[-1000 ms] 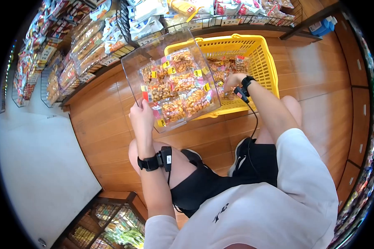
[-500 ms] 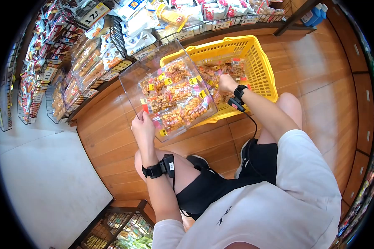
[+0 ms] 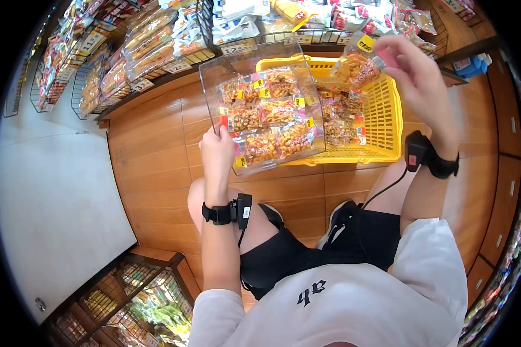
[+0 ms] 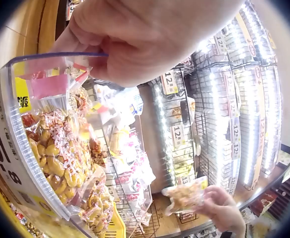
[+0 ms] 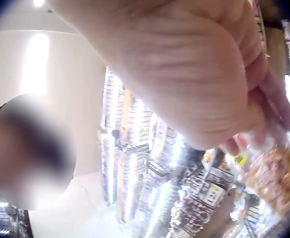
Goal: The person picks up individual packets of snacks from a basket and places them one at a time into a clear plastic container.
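Observation:
My left hand (image 3: 217, 151) grips the near left edge of a clear plastic box (image 3: 214, 95), tilted over the left part of a yellow basket (image 3: 395, 124). Several bags of nut snacks (image 3: 281, 110) with yellow labels lie in rows inside the box. In the left wrist view, a price card (image 4: 6, 144) shows on the box's side. Raised above the basket's right side, my right hand (image 3: 419, 81) pinches a bag of nut snacks (image 3: 356, 66) by its top corner. More snack bags (image 3: 341, 118) lie in the basket.
Wire shelf racks (image 3: 260, 40) with packaged snacks and price tags run behind the basket. A blue jug (image 3: 472, 65) stands on the floor at the right. Wooden drawers (image 3: 506, 124) line the right side, and a white panel (image 3: 58, 196) the left.
My right hand has come up out of the basket with a bag of nut snacks and moved right. My left hand still holds the clear box tilted.

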A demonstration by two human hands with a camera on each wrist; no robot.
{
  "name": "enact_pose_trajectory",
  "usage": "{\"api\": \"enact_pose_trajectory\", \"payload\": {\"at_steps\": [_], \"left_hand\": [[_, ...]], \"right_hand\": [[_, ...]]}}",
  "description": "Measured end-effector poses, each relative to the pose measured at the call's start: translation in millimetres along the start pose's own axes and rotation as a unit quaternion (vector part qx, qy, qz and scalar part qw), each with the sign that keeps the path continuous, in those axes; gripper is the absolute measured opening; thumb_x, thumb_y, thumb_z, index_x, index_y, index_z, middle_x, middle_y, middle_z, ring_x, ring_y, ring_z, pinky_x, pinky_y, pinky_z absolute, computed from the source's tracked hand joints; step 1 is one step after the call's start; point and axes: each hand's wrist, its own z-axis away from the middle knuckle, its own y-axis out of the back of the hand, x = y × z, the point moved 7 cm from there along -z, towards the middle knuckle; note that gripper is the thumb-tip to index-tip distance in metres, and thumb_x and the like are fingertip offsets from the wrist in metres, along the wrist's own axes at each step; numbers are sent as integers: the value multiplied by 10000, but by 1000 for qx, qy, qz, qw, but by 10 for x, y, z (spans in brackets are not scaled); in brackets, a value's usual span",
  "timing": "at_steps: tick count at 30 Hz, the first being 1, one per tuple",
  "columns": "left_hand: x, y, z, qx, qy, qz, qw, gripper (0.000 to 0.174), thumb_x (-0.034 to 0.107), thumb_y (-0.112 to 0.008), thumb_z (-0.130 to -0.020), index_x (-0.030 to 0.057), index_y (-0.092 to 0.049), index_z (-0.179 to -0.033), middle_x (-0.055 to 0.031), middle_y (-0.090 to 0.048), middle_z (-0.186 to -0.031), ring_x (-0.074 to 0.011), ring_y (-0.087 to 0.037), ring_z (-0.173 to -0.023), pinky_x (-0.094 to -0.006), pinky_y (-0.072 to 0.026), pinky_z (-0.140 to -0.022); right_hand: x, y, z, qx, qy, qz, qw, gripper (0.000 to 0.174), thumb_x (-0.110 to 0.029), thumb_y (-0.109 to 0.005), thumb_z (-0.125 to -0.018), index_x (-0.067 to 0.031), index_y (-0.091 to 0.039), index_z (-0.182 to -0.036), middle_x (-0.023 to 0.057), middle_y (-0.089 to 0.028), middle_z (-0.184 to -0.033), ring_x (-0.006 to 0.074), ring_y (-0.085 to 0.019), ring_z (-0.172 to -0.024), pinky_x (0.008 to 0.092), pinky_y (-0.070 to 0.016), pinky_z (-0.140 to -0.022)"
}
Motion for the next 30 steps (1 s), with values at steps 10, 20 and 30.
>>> {"api": "enact_pose_trajectory", "payload": {"at_steps": [10,20,30], "left_hand": [[-6,-18,17,-4,7,28,1000,337,239,-533,-1014,-36,-724,-971,-216,-682,-690,-322,-721,-650,-427,-547,-632],[98,46,65,-32,41,20,998,325,193,-537,-988,-36,-730,-1114,-224,-725,-793,-277,-735,-719,-386,-548,-696],[125,21,33,-18,0,12,1000,329,198,-515,-1019,-52,-695,-903,-207,-686,-670,-330,-715,-614,-441,-556,-608]], "right_hand": [[-414,-1800,-674,-224,156,-29,962,455,127,-631,-789,-32,-594,-1214,179,-667,-1071,373,-659,-1063,424,-556,-867],[83,-2146,-185,-258,-56,218,940,495,-55,-711,-811,-19,-639,-1299,185,-642,-1017,392,-640,-966,431,-547,-883],[-284,-2447,-162,-246,146,304,909,329,-109,-737,-760,-73,-713,-1086,145,-614,-1037,310,-654,-982,392,-542,-758]]}}
